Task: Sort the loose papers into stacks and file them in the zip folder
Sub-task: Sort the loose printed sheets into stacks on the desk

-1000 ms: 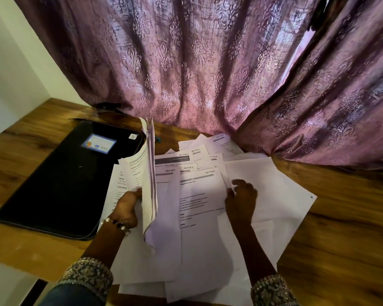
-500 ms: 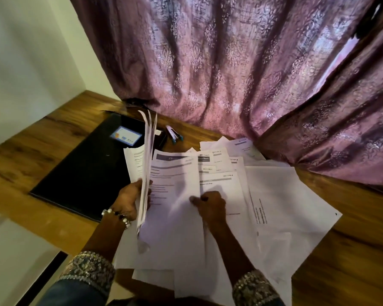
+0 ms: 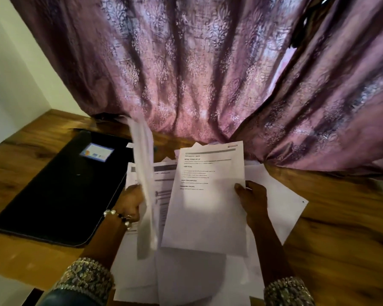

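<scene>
Right hand [image 3: 253, 200] pinches 1 printed sheet [image 3: 208, 199]; left hand [image 3: 132, 202] apparently grips thin upright sheaf [image 3: 144, 186].

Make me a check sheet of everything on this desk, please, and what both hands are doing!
Surface: wooden table, mostly covered by paper in the middle.
Job's things: black zip folder lies flat and closed at the left, with a small label card on it. Loose papers lie spread and overlapping on the table.
Clutter: nothing seen.
Hands: left hand grips an upright bundle of sheets, seen edge-on. Right hand pinches the right edge of a printed sheet, lifted above the pile.
Cables: nothing seen.
Surroundings: purple patterned curtain hangs behind the table; pale wall at the left.
</scene>
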